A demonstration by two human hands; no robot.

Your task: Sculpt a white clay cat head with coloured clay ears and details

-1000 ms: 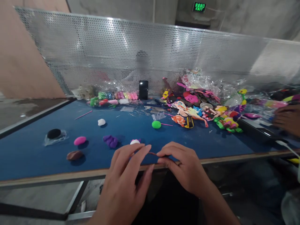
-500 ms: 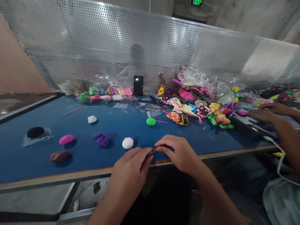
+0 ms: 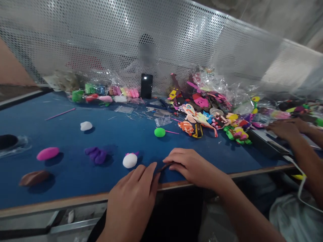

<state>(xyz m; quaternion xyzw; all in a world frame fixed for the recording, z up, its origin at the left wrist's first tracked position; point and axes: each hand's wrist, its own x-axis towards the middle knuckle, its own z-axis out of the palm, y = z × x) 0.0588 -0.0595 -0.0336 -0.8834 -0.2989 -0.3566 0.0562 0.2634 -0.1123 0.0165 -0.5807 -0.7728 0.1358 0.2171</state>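
My left hand (image 3: 135, 195) and my right hand (image 3: 191, 165) each pinch one end of a thin strip of brown modelling clay (image 3: 163, 167) at the table's front edge. Just beyond my left hand sits a white clay ball (image 3: 130, 160) with a bit of pink behind it. Farther out lies a green clay ball (image 3: 159, 132) against a thin pink stick (image 3: 173, 131). To the left are a purple clay lump (image 3: 96, 155), a pink clay oval (image 3: 47, 153), a brown clay lump (image 3: 34, 178), a white clay lump (image 3: 86, 126) and a black lump (image 3: 8, 142) on clear plastic.
A phone (image 3: 146, 86) leans on the perforated metal screen (image 3: 101, 43). Bagged coloured clay (image 3: 106, 98) lies at back left; coloured clay figures (image 3: 199, 116) and plastic wrap heap up right of centre. At far right, another person's hands (image 3: 285, 129) are beside a black box (image 3: 264, 146).
My hands have drawn slightly apart, and more of the brown strip shows between them. The view has shifted, so the clay lumps on the left appear farther left.
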